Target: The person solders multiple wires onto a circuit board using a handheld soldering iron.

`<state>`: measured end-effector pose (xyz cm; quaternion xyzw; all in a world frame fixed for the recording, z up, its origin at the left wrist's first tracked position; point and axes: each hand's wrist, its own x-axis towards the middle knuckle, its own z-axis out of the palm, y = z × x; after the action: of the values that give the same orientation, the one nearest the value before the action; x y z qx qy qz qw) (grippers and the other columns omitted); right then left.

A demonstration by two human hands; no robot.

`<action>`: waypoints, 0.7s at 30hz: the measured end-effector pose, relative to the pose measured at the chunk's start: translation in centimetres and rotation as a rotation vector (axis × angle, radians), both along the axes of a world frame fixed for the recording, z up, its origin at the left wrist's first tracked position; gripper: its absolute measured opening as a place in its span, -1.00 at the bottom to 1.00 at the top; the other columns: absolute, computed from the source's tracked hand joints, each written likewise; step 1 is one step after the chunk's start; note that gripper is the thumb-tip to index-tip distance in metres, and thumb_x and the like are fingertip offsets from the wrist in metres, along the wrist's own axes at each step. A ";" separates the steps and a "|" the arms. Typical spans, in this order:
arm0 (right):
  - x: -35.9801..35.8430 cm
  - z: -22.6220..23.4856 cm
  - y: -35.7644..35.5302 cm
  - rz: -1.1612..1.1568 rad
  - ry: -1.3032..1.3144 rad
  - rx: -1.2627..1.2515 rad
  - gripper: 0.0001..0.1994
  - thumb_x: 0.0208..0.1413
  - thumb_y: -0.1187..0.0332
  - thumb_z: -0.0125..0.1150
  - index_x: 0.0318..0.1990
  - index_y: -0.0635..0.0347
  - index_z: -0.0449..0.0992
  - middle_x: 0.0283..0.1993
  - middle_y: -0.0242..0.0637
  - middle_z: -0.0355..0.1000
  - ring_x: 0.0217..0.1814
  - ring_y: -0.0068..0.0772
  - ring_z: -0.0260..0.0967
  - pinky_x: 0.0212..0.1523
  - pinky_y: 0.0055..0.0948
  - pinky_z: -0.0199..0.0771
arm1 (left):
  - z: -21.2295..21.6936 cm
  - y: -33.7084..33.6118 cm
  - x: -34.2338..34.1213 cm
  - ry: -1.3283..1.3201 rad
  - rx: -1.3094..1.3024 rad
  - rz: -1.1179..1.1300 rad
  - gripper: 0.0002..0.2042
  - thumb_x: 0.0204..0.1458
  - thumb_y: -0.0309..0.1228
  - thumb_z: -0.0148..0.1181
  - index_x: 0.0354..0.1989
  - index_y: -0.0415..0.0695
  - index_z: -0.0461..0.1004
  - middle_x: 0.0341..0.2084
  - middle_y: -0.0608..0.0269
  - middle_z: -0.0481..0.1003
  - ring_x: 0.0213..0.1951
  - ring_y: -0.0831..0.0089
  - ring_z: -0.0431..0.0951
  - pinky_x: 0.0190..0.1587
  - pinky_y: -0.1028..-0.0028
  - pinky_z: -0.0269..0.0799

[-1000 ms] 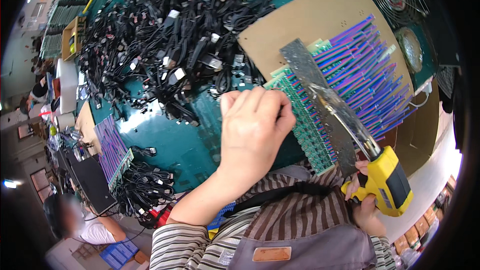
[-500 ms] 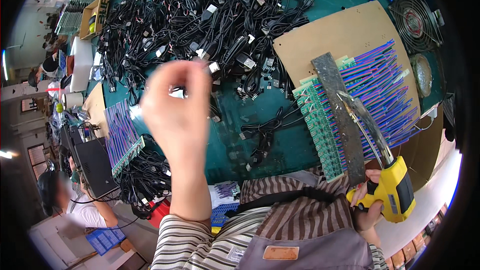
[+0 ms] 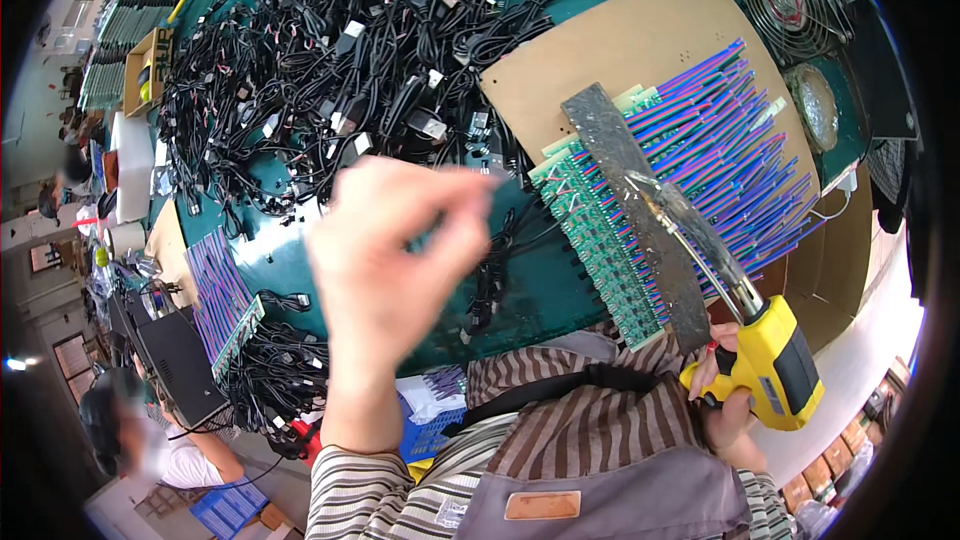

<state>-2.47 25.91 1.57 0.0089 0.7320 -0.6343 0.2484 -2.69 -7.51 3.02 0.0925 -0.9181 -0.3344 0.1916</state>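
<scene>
My left hand [image 3: 385, 250] is raised over the bench, thumb and forefinger pinched together, smeared by motion. Whatever its fingertips hold, if anything, is too blurred to make out. They point toward the near-left edge of a row of green circuit boards [image 3: 600, 255]. Blue, red and black wires [image 3: 710, 160] fan out from these boards to the right. A dark, worn metal bar [image 3: 640, 215] lies across them. My right hand [image 3: 728, 380] is wrapped round the grip of a yellow and black soldering gun [image 3: 775, 365], whose tip reaches over the bar.
A big heap of black USB cables [image 3: 370, 50] covers the far bench. Beneath the boards lies a cardboard sheet [image 3: 640, 30]. A round fan [image 3: 785, 0] stands at far right. More wired boards [image 3: 235, 335] and a cable bundle [image 3: 285, 370] are at left; another person [image 3: 170, 440] sits beyond.
My left hand has moved right, from the cable heap toward the circuit boards, still pinched. The whole view has shifted slightly; my right hand keeps hold of the soldering gun.
</scene>
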 end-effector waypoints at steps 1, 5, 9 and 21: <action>-0.4 0.3 0.2 0.095 -0.031 0.017 -0.16 0.06 -0.40 -0.03 0.12 0.29 0.23 -0.21 -0.30 0.27 -0.50 -0.58 0.23 -0.22 -0.56 0.30 | -0.1 0.8 -0.1 -0.027 -0.101 -0.153 -0.77 -0.24 -0.59 0.34 -0.32 -0.16 0.61 -0.48 0.33 0.49 -0.37 0.42 0.47 -0.19 0.40 0.37; 0.5 -0.5 0.8 0.139 -0.056 0.023 -0.14 0.03 -0.43 -0.05 0.14 0.26 0.21 -0.31 -0.38 0.27 -0.49 -0.56 0.24 -0.31 -0.54 0.32 | -1.5 2.6 -1.2 -0.034 -0.270 -0.401 -0.69 -0.35 -0.52 0.35 -0.30 -0.10 0.59 -0.47 0.39 0.44 -0.33 0.40 0.48 -0.16 0.34 0.29; -0.6 0.1 1.0 0.231 0.047 0.013 -0.37 0.10 -0.20 0.06 -0.01 0.27 0.37 -0.25 -0.31 0.37 -0.44 -0.44 0.32 -0.31 -0.46 0.37 | -2.1 2.0 -2.2 0.015 -0.379 -0.475 -0.70 -0.35 -0.51 0.34 -0.32 -0.12 0.59 -0.46 0.37 0.45 -0.32 0.39 0.48 -0.16 0.33 0.30; 1.0 -3.5 2.3 0.176 0.420 0.070 -0.75 -0.10 0.20 0.18 -0.39 0.20 0.56 -0.46 -0.30 0.45 -0.50 -0.30 0.39 -0.44 -0.43 0.37 | -1.7 1.0 -3.7 -0.002 -0.298 -0.671 -0.68 -0.40 -0.48 0.36 -0.34 -0.22 0.58 -0.49 0.26 0.43 -0.31 0.26 0.48 -0.22 0.29 0.41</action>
<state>-1.48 28.22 -1.91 -0.1785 0.7871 -0.5725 0.1447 -6.42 -6.51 1.30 -0.2422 -0.9362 -0.2410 0.0820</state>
